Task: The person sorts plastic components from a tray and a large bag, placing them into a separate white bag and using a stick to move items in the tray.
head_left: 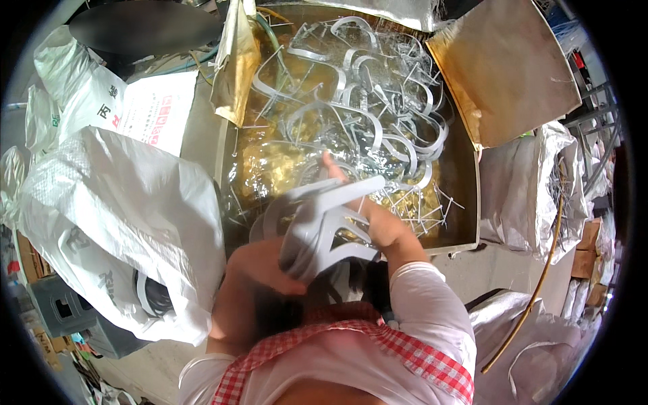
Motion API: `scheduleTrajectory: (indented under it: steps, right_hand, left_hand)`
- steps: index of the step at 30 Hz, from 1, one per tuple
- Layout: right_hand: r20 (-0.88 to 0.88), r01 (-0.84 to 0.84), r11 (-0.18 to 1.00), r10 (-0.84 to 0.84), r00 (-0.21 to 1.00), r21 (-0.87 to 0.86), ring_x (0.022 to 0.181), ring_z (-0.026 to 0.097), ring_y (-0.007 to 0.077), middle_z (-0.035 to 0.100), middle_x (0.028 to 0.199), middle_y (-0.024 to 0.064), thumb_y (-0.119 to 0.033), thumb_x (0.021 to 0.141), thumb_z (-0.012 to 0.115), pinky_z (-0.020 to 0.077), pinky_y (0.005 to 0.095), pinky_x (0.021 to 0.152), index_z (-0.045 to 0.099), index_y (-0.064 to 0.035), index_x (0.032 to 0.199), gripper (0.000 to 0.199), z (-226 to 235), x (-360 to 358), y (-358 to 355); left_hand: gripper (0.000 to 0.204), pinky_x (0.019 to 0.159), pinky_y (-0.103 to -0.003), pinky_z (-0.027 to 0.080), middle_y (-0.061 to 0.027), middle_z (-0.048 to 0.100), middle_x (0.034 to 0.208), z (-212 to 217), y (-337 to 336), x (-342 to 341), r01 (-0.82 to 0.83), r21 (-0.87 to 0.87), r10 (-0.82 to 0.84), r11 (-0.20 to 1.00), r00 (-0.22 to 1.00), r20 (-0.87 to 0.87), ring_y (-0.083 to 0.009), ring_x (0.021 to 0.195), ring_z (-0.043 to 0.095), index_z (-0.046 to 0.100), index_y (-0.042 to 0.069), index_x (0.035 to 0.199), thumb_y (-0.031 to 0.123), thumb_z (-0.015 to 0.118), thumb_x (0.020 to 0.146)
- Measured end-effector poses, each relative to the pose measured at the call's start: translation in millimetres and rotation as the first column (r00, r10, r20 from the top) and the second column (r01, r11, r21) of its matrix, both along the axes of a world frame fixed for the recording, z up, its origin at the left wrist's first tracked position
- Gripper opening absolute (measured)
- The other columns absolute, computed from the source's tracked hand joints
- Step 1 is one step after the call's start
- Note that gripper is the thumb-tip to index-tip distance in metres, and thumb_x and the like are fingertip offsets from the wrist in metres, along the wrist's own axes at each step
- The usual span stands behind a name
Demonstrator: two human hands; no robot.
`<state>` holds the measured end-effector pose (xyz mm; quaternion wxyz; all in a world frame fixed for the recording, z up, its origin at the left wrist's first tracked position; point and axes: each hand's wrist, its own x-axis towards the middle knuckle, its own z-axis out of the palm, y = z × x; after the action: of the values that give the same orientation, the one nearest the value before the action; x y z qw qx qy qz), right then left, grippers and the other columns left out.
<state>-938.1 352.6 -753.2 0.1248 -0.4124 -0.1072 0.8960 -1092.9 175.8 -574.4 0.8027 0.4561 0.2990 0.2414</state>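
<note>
A bundle of curved grey plastic pieces (314,236) is held between my hands, above the near edge of a metal tub (466,233). My left hand (282,270) is closed at the bundle's lower left, its fingers mostly hidden by the pieces. Reaching across behind them from the right, my right hand (371,214) is closed on the bundle, with one digit sticking out beyond it. Yellowish liquid fills the tub. In it lie many similar curved grey pieces (361,118), tangled together, along with thin plastic sprues (422,212).
A large white woven sack (128,216) gapes at my left, with dark and pale pieces inside. Metal sheets (506,71) lean over the tub's sides. Another white sack (523,196), a brown stick (533,297) and cardboard boxes (586,250) are on the right. A grey crate (61,304) stands far left.
</note>
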Motion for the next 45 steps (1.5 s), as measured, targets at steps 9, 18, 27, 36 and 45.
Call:
scheduleTrajectory:
  steps: [9, 18, 27, 36, 45]
  right_hand:
    - [-0.523, 0.718, 0.645, -0.531, 0.667, 0.261, 0.091, 0.056, 0.0305, 0.060, 0.087, 0.0151, -0.042, 0.081, 0.054, 0.0461, 0.0437, 0.084, 0.054, -0.0006, 0.086, 0.041, 92.3, 75.1, 101.3]
    - [0.362, -0.297, 0.380, -0.110, 0.926, 0.876, 0.058, 0.057, 0.0166, 0.058, 0.070, 0.0063, -0.029, 0.087, 0.054, 0.0510, 0.0340, 0.065, 0.053, -0.0018, 0.087, 0.028, 217.4, 87.3, 58.6]
    - [0.741, -0.751, -0.230, 0.489, 0.461, 0.619, 0.082, 0.059, 0.0206, 0.064, 0.090, 0.0092, -0.018, 0.068, 0.075, 0.0473, 0.0314, 0.075, 0.062, -0.0021, 0.095, 0.034, 237.2, 63.9, -16.9]
    - [0.886, -0.878, -0.404, 0.461, 0.046, 0.256, 0.092, 0.057, 0.0239, 0.063, 0.096, 0.0127, -0.013, 0.062, 0.078, 0.0433, 0.0322, 0.081, 0.056, -0.0013, 0.107, 0.051, 275.4, 19.7, -27.5]
    - [0.674, -0.672, 0.095, 0.019, 0.739, 0.734, 0.099, 0.053, 0.0231, 0.057, 0.101, 0.0130, -0.005, 0.075, 0.068, 0.0425, 0.0349, 0.087, 0.034, 0.0007, 0.122, 0.059, 220.7, 58.1, -36.5]
  left_hand:
    - [0.036, 0.055, -0.027, 0.045, -0.0072, 0.060, 0.074, 20.3, 5.2, -12.0, -0.519, -0.033, 0.517, 0.854, 0.842, 0.155, -0.0148, 0.064, 0.057, 0.057, -0.003, 0.096, 0.005, 0.073, 0.065]
    - [0.034, 0.075, -0.035, 0.048, -0.0139, 0.063, 0.089, -36.1, 67.3, 66.7, -0.184, 0.411, 0.429, 0.893, 0.624, -0.653, -0.0256, 0.083, 0.062, 0.059, 0.008, 0.100, 0.027, 0.061, 0.071]
    - [0.048, 0.081, -0.038, 0.050, -0.0154, 0.059, 0.098, -13.9, 61.9, 54.2, -0.816, -0.259, 0.856, 0.517, 0.483, 0.185, -0.0239, 0.088, 0.060, 0.050, -0.001, 0.110, 0.013, 0.066, 0.068]
    - [0.061, 0.089, -0.042, 0.044, -0.0159, 0.057, 0.109, -17.2, 57.3, 46.6, -0.519, -0.513, 0.726, 0.684, 0.416, 0.547, -0.0280, 0.099, 0.056, 0.042, 0.004, 0.124, 0.032, 0.062, 0.073]
    - [0.057, 0.089, -0.043, 0.044, -0.0152, 0.056, 0.110, -12.3, 62.2, 41.7, -0.509, -0.659, 0.814, 0.553, 0.163, 0.557, -0.0276, 0.100, 0.055, 0.047, 0.002, 0.119, 0.040, 0.058, 0.078]
